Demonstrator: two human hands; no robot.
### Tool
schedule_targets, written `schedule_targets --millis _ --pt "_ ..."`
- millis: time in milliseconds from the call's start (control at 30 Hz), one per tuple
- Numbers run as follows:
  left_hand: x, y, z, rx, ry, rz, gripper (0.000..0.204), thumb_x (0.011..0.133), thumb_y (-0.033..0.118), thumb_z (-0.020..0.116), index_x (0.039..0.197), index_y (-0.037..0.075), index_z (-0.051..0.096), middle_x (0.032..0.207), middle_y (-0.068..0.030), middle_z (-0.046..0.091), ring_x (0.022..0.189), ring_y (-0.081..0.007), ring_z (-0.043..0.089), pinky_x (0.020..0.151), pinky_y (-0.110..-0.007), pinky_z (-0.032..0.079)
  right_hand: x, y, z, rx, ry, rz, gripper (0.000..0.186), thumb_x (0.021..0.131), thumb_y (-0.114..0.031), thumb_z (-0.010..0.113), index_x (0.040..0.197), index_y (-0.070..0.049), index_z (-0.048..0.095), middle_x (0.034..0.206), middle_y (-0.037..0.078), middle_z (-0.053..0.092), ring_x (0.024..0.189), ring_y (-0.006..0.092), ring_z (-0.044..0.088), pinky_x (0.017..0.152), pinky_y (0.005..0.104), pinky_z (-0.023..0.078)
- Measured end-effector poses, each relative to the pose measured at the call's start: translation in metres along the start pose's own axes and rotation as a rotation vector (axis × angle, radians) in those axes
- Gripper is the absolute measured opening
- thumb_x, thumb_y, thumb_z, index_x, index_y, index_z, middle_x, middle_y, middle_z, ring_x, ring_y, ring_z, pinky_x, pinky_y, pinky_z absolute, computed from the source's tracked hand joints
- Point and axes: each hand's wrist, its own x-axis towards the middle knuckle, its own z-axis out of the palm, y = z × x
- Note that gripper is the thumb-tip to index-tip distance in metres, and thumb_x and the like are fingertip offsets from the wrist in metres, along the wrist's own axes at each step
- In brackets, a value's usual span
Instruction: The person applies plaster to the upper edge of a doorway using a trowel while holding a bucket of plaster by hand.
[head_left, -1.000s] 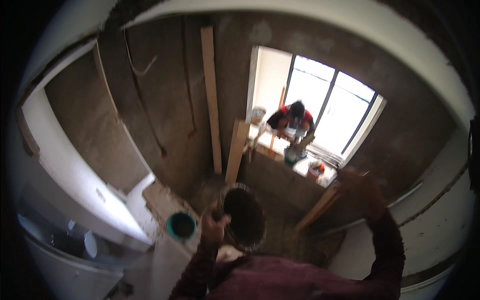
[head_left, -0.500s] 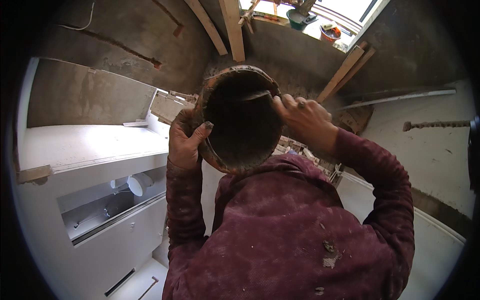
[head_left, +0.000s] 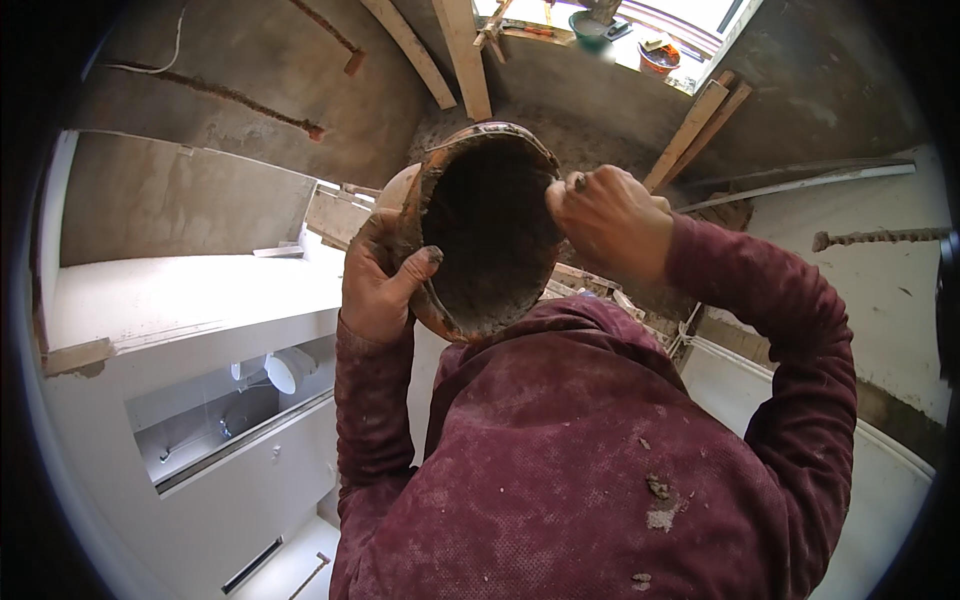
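Observation:
A mortar-smeared bucket (head_left: 402, 188) is tilted with its mouth toward me; its inside is dark and coated. My left hand (head_left: 383, 285) grips the bucket's left side, the dirty thumb lying over the rim and the fingers behind it. At the right rim, my right hand (head_left: 612, 222) is closed in a fist, slightly blurred. What it holds is mostly hidden now; a thin flat blade reached from this fist into the bucket in the earlier frame.
Wooden boards (head_left: 690, 135) lean at the far wall, below a sill bearing a green bucket (head_left: 590, 28) and an orange bucket (head_left: 659, 60). A white ledge (head_left: 190, 290) runs along the left, above a recess (head_left: 235, 415). A pale strip (head_left: 810, 185) lies at right.
My right hand has moved slightly up and outward at the rim, and the blade seen inside the bucket is out of sight. The bucket has turned a little, showing more of its left outer wall.

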Motion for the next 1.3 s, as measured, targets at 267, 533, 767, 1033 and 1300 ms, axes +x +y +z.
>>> schedule_targets --millis 267,533,767,1033,1300 --pt "0.016 -0.001 0.01 -0.108 -0.105 -0.023 0.034 0.078 0.004 0.07 0.106 0.002 0.051 0.097 -0.0046 0.06 0.089 -0.0123 0.057 0.082 -0.027 0.046 0.027 0.01 0.002 0.372 -0.283 -0.068 0.026 0.08 -0.022 0.057 0.087 0.004 0.056 0.073 0.018 0.063 0.07 0.0342 0.065 0.06 0.0416 0.052" --pt "0.018 -0.004 0.012 -0.119 -0.016 0.07 0.033 0.076 0.004 0.07 0.105 0.002 0.052 0.095 -0.005 0.06 0.086 -0.0115 0.057 0.08 -0.025 0.046 0.022 0.007 -0.02 0.634 -0.35 -0.035 0.023 0.076 -0.017 0.057 0.092 -0.001 0.056 0.081 0.017 0.062 0.084 0.0364 0.06 0.075 0.0446 0.048" --pt "0.007 -0.024 -0.007 -0.346 0.294 0.141 0.031 0.076 -0.003 0.063 0.105 0.0 0.051 0.096 -0.0057 0.059 0.086 -0.0125 0.057 0.081 -0.025 0.046 0.012 0.033 -0.012 0.821 -0.296 -0.108 0.025 0.074 -0.016 0.059 0.092 0.0 0.051 0.076 0.021 0.057 0.081 0.0405 0.056 0.071 0.0463 0.044" --pt "0.025 -0.09 -0.053 -0.144 0.561 0.054 0.037 0.072 0.005 0.065 0.107 -0.001 0.053 0.097 -0.008 0.058 0.087 -0.0167 0.055 0.079 -0.028 0.046 0.031 0.074 -0.127 0.653 -0.294 -0.087 0.036 0.074 -0.019 0.065 0.104 -0.002 0.054 0.082 0.02 0.059 0.079 0.0368 0.058 0.07 0.0429 0.045" --pt "0.039 -0.135 -0.065 -0.206 0.605 0.138 0.03 0.07 -0.002 0.065 0.096 0.001 0.051 0.088 -0.0053 0.056 0.081 -0.0148 0.054 0.079 -0.028 0.044 0.084 0.08 -0.258 0.471 -0.448 0.169 0.041 0.08 -0.018 0.064 0.116 -0.001 0.054 0.081 0.014 0.061 0.075 0.0233 0.06 0.07 0.0359 0.047"
